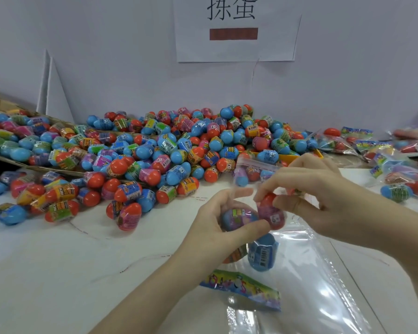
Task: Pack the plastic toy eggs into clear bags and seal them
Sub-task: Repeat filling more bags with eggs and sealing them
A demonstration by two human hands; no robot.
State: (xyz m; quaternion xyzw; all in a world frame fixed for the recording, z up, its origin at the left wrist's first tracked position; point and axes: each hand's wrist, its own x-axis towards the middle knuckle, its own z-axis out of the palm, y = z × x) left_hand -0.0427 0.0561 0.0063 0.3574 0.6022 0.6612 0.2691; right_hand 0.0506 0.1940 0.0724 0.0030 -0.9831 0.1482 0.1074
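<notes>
Two toy eggs held above the clear bag

Our left hand (217,220) grips a blue egg (238,216); our right hand (323,196) pinches a red egg (270,210) touching it. Below them a clear bag (311,273) on the white worktop (58,273) contains another blue egg (262,254). The egg pile (155,145) lies behind.

"拣蛋" on wall paper sign (237,30)

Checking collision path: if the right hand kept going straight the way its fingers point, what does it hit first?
The right hand points left, pinching a red egg. Straight on, it would likely meet the blue egg held in the left hand; they already look touching, though depth is unclear.
</notes>
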